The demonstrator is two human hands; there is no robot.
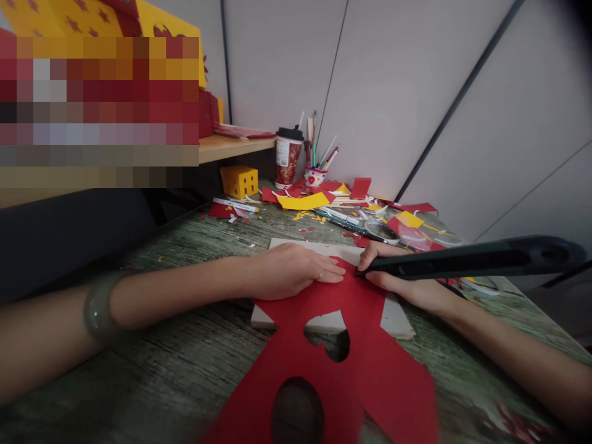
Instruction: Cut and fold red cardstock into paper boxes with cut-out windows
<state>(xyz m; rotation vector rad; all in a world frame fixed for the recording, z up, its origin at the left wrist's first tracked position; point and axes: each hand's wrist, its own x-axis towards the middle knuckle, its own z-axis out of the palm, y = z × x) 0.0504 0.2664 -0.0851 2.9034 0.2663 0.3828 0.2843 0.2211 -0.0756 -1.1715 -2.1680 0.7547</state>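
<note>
A red paper sheet [314, 370] with cut-out holes, one heart-shaped, lies partly over a white board [263, 319] and reaches down to the bottom edge of view. My left hand [296, 271] rests flat on the sheet's upper part, fingers stretched out, pressing it to the board. Just right of those fingers, my right hand [393, 277] is closed around a long black utility knife [444, 262]. The knife's tip meets the red paper; the blade itself is too small to make out. Its handle slants back over the right forearm.
Paper scraps [305, 200], pens and a round clear lid [382, 231] litter the table's back. Behind them stand a lidded paper cup [288, 160], a brush holder [316, 177] and a small yellow box [239, 182]. A wooden shelf [240, 147] juts in at left.
</note>
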